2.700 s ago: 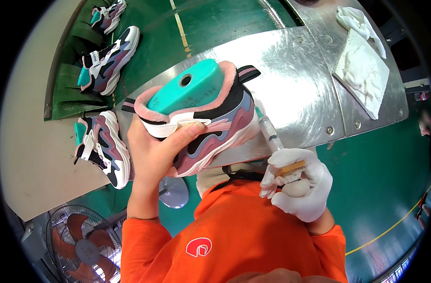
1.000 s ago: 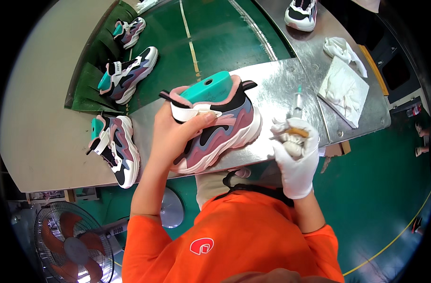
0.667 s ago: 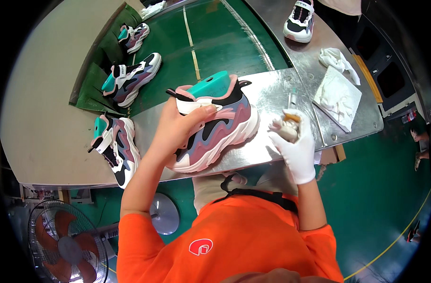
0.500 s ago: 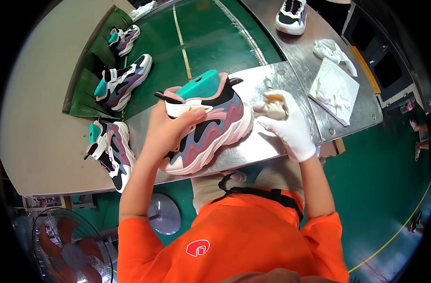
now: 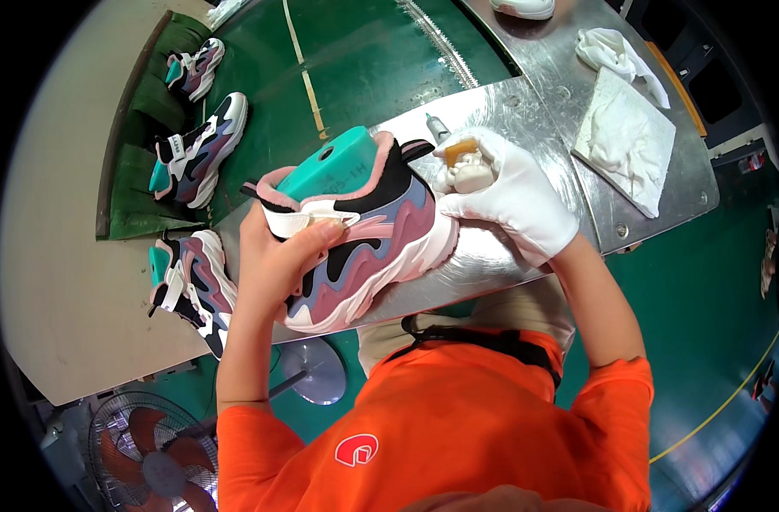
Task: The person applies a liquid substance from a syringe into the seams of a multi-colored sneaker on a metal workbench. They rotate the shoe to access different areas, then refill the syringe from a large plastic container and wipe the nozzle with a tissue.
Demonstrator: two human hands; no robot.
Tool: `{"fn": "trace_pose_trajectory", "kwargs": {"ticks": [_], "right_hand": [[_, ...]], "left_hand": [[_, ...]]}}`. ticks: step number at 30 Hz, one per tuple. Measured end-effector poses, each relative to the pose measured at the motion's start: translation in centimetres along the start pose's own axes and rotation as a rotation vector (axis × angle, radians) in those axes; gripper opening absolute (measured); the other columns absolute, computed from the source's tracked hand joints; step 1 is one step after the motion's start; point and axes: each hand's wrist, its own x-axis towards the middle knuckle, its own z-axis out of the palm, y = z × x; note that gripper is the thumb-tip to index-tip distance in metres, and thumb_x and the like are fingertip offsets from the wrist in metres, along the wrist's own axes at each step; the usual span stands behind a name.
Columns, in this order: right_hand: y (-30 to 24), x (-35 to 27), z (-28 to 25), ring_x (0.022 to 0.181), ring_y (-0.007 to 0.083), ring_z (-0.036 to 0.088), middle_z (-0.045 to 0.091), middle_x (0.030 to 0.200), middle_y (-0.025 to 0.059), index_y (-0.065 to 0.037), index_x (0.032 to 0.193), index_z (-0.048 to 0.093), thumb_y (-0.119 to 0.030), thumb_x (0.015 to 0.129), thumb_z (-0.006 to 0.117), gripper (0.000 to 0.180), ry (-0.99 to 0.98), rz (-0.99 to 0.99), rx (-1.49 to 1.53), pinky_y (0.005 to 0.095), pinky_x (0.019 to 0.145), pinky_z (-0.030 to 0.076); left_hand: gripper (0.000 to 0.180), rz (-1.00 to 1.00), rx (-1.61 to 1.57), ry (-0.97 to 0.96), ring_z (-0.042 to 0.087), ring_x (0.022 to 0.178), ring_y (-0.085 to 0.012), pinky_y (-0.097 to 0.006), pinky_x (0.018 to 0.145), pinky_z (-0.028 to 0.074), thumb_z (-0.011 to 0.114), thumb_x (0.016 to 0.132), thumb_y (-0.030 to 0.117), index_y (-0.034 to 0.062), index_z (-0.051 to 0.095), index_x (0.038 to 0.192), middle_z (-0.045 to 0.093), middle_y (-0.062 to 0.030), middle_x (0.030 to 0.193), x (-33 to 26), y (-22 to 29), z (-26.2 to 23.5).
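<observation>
white-gloved right hand (image 5: 513, 192) rubs wavy pink sneaker (image 5: 364, 235).

The bare left hand (image 5: 283, 260) is curled closed, thumb stretched toward 2 o'clock and pressed flat, fingers wrapped out of sight. Its forearm runs down to 6 o'clock, elbow bent by the orange sleeve. The right hand (image 5: 509, 192), in a white glove, is clenched in a fist at 1 o'clock, its bare forearm slanting down toward 5 o'clock.
</observation>
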Motion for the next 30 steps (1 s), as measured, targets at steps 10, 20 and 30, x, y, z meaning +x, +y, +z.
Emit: {"fn": "trace_pose_trajectory", "kwargs": {"ticks": [10, 20, 30], "right_hand": [[-0.2, -0.3, 0.1, 0.08, 0.0134, 0.06, 0.06, 0.089, 0.0085, 0.005, 0.114, 0.052, 0.01, 0.074, 0.064, 0.042, 0.007, -0.013, 0.052, 0.0266, 0.073, 0.051], [1.2, -0.6, -0.7, 0.085, 0.0112, 0.061, 0.062, 0.094, 0.0051, 0.0, 0.114, 0.054, 0.005, 0.072, 0.071, 0.045, -0.042, -0.081, 0.025, 0.0251, 0.074, 0.052], [1.2, -0.7, -0.3, 0.08, 0.0128, 0.061, 0.063, 0.09, 0.0086, 0.004, 0.114, 0.054, 0.006, 0.073, 0.067, 0.043, -0.002, -0.099, 0.038, 0.0255, 0.074, 0.051]], "left_hand": [[0.06, 0.028, 0.048, -0.005, 0.066, 0.081, -0.0155, -0.025, 0.067, 0.053, 0.075, 0.073, 0.012, -0.0062, 0.046, 0.122, 0.066, -0.0116, 0.094, -0.4, 0.1, 0.3], [0.063, 0.05, 0.09, -0.045, 0.065, 0.079, -0.0154, -0.028, 0.073, 0.056, 0.073, 0.071, 0.012, -0.0038, 0.042, 0.125, 0.063, -0.011, 0.097, -1.3, 0.1, 0.9], [0.06, 0.068, 0.078, 0.008, 0.063, 0.078, -0.0114, -0.023, 0.066, 0.05, 0.076, 0.072, 0.012, -0.0047, 0.046, 0.121, 0.065, -0.0091, 0.093, -0.8, -0.2, 0.6]]}}
